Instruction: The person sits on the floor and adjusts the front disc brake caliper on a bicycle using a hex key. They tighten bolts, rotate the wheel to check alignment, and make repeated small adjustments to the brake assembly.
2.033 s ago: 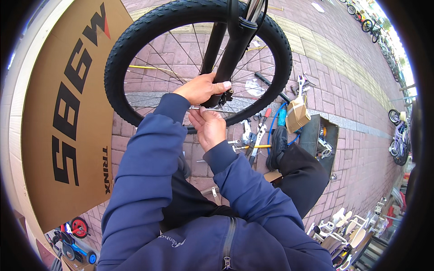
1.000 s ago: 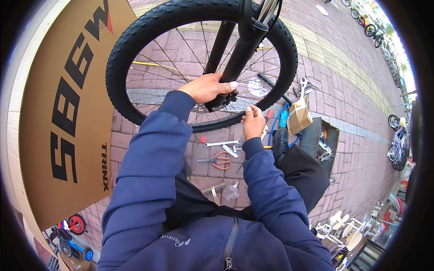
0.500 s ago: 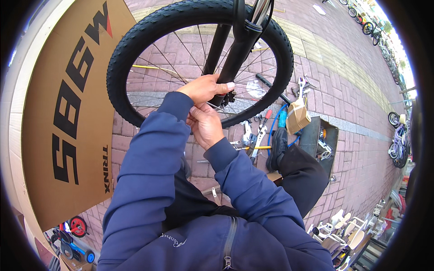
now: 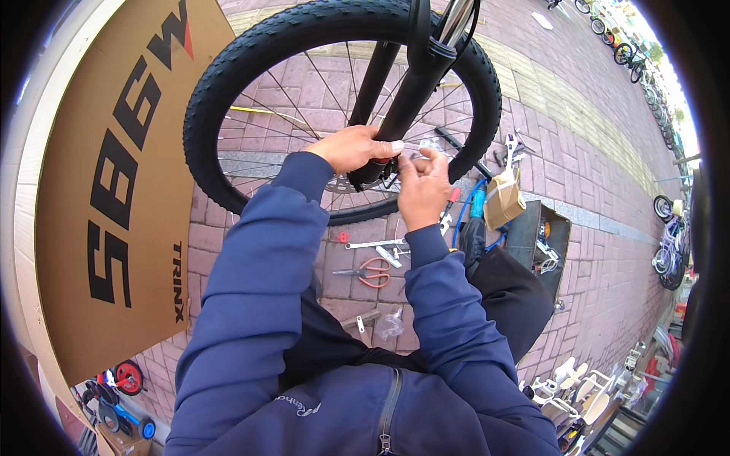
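Wheel (image 4: 203,121) is the widest thing here: fat knobby black tyre, upright on brick paving (image 4: 582,175), right in front of the person. Big brown carton (image 4: 137,190) stands on edge at the person's left, just beside the tyre; can't see inside it from here. Fork leg (image 4: 411,87), the nearer one, black, runs down at a slant across the wheel to the hub area. Left hand (image 4: 353,147) is clamped round its lower end, thumb across the front, fingers going behind, so the leg sits directly in the grip and the spokes lie around and below the wrist. Metal toolbox (image 4: 521,242), dark, open-topped, sits on the paving beyond the right knee; in it an orange item (image 4: 545,229) plus a jumble of silvery and pale parts, too small to sort out. Right hand (image 4: 423,188) is up at the far side of the same leg end, thumb and forefinger drawn close together; can't tell if anything is pinched there. Brown paper parcel (image 4: 504,201) lies just beside the toolbox, contents hidden. Below the tyre on the paving: scissors (image 4: 372,271) with orange-red handles, then a silver wrench (image 4: 376,243), and nearer the person a crumpled clear plastic bag (image 4: 390,325). Dark fitting (image 4: 391,170) at the leg's bottom is between the two hands, right fingertips at it, contact unclear. Smallest: a red part (image 4: 343,237) near the wrench's left end.
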A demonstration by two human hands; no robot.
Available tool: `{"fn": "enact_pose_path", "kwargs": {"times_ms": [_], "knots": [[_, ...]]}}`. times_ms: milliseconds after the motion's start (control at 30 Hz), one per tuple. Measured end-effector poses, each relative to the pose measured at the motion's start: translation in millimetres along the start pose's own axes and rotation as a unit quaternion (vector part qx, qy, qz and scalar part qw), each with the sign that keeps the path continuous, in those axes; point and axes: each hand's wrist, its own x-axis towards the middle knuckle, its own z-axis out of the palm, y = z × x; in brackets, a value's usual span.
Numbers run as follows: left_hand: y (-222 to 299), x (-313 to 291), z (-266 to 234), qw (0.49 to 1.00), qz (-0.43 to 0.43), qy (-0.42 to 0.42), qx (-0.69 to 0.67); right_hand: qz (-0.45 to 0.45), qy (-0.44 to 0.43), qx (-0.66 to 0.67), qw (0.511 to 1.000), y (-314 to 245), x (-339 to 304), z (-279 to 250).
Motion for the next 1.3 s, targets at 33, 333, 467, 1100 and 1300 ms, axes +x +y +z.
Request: {"fn": "enact_pose_path", "kwargs": {"times_ms": [33,333,467,1100,1300], "knots": [[1.2,-1.9,0.4,1.000,0.018,0.002,-0.001,0.070,0.004,0.046,0.997,7.9,5.0,-7.2],[7.2,-5.7,6.0,0.999,0.041,0.031,-0.018,0.172,-0.060,-0.167,0.969,113.9,-55.8,-5.7],[8.1,-3.9,3.3,0.999,0.043,0.021,-0.005,0.134,-0.195,-0.190,0.953,105.4,-103.6,26.6],[7.2,-6.3,3.1,0.999,0.038,0.019,-0.012,0.474,-0.100,0.499,0.719,10.6,-69.9,45.7],[2.7,-4.0,5.4,0.998,0.049,0.022,-0.039,0.457,-0.133,0.498,0.725,17.7,-71.7,43.4]]}}
